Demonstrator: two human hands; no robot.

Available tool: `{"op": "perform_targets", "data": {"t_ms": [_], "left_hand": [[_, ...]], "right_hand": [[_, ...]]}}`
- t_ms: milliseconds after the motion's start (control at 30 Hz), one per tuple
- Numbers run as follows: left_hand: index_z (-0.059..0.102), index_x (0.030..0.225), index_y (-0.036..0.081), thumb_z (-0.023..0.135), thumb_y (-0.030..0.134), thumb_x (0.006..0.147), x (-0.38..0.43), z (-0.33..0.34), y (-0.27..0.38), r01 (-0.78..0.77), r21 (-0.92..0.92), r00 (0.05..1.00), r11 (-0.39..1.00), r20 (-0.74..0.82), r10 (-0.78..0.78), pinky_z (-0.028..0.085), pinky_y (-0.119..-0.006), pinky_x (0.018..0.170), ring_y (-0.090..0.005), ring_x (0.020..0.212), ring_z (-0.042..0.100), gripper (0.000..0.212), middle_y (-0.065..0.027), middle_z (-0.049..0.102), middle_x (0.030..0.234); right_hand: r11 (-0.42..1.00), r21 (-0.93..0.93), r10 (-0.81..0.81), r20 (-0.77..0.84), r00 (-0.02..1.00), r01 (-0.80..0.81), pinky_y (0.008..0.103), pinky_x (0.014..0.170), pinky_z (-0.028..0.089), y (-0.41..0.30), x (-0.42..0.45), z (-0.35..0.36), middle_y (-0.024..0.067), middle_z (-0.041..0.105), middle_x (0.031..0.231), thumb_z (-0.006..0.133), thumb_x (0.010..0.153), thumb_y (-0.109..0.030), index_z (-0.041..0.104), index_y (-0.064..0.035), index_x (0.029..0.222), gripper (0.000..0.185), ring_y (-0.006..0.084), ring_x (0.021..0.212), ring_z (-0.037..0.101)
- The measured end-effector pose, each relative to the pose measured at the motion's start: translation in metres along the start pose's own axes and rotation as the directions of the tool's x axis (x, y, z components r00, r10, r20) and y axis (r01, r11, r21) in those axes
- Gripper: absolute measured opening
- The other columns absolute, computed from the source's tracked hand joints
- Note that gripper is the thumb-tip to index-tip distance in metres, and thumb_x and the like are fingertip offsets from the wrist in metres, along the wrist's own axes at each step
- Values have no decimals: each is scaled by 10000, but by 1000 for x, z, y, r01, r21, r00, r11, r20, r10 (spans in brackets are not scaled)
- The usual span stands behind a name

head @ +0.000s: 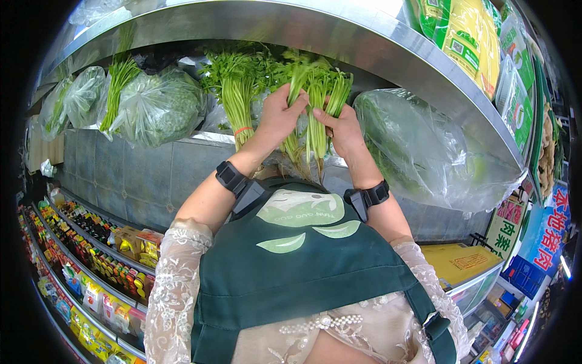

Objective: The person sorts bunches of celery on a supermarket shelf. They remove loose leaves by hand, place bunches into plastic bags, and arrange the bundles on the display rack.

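Observation:
My left hand (283, 111) is closed on a few green stalks of a leafy vegetable (298, 82), which point up and away from me. Close to its right, my right hand (342, 123) grips a small bunch of leafy stalks (337, 96); its fingers are partly hidden behind the greens. Between the two hands hang more long stalks (316, 132) with brownish roots at their lower ends. Left of my left hand lies a thick bundle of leafy greens (237, 100), bound low down by a red band (243, 130).
Plastic-bagged greens (159, 107) lie at the left, beside a bunch of thin stalks (119, 86). A large clear plastic bag (409, 132) of greens is at the right. A metal shelf edge (318, 22) curves above. Shelves of packaged goods (109, 264) stand lower left.

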State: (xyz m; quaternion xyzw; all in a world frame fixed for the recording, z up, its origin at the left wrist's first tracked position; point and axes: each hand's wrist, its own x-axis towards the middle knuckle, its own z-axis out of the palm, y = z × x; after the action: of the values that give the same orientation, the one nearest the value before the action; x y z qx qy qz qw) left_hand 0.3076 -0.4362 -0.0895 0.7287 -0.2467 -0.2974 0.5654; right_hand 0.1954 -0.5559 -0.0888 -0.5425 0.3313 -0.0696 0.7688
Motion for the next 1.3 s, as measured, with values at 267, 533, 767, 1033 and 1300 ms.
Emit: {"op": "perform_targets", "data": {"t_ms": [267, 533, 767, 1033, 1300], "left_hand": [[576, 1042, 100, 554, 235, 950, -14, -11, 3, 73, -337, 993, 939, 116, -36, 297, -139, 495, 33, 647, 447, 164, 65, 628, 907], [525, 1081, 75, 504, 222, 972, -30, -26, 19, 84, -420, 974, 904, 224, 14, 316, -169, 477, -24, 599, 441, 184, 11, 610, 861], [460, 965, 80, 451, 198, 987, -54, -47, 22, 260, -774, 901, 577, 409, 142, 303, -202, 453, -83, 563, 424, 120, 16, 423, 641], [472, 993, 70, 490, 219, 975, -73, -83, 4, 217, -905, 912, 366, 321, 254, 312, -209, 462, -77, 503, 382, 151, 34, 398, 641], [523, 1125, 52, 495, 240, 972, -74, -90, -17, 43, -971, 990, 237, 73, 123, 384, -235, 589, -95, 644, 404, 244, 17, 424, 727]], "right_hand": [[893, 407, 170, 94, 981, -194, 375, 695, 533, -6, -1, 14, 97, 637, 999, 682, 844, -138, 574, 3, 1123, 331, 206, 842, 641], [908, 369, 189, 59, 980, -197, 343, 721, 527, 1, 12, 11, 92, 651, 936, 630, 844, -48, 620, 11, 1049, 213, 193, 809, 635], [971, 240, 43, -148, 988, -7, 343, 546, 483, -3, 21, 10, 102, 635, 757, 631, 834, -65, 627, 34, 878, 108, 195, 618, 597], [958, 285, 46, -234, 971, 24, 303, 555, 463, -19, 22, -16, 71, 614, 735, 669, 826, -94, 597, -14, 905, 133, 157, 614, 566], [917, 364, -280, 301, 911, 161, 270, 588, 315, -46, -9, -53, 35, 451, 608, 592, 810, -261, 496, -89, 848, 201, 159, 664, 355]]}}
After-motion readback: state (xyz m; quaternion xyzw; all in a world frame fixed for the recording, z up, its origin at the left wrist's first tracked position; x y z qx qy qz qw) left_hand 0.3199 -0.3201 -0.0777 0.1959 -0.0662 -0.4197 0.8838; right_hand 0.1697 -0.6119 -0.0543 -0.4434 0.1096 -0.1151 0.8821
